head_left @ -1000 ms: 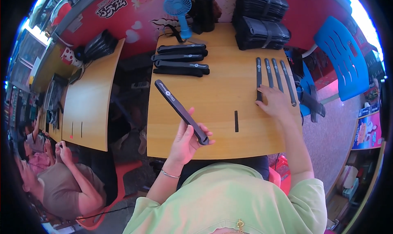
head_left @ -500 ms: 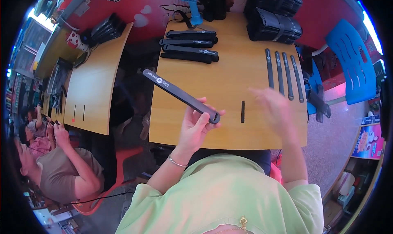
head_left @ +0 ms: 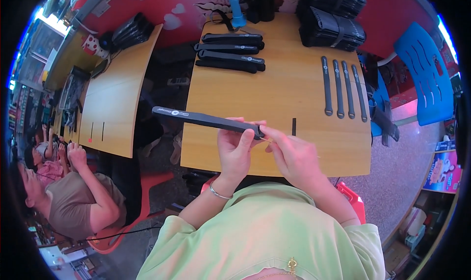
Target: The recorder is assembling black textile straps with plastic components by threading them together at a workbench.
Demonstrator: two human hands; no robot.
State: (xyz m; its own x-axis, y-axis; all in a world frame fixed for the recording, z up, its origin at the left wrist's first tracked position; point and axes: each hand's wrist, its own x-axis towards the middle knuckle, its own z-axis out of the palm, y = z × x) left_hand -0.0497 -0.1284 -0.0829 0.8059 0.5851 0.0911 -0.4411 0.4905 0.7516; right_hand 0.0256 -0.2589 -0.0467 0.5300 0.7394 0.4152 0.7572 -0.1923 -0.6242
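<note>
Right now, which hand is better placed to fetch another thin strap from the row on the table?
Probably the right hand: the four thin straps lie on its side, and it only pinches the long black band's end, while the left hand grips it.

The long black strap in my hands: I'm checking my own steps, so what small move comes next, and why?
Probably work the near end with the right hand. The left hand grips the long black strap above the table, and the right fingertips pinch that end, where something thin and pale shows.
</note>
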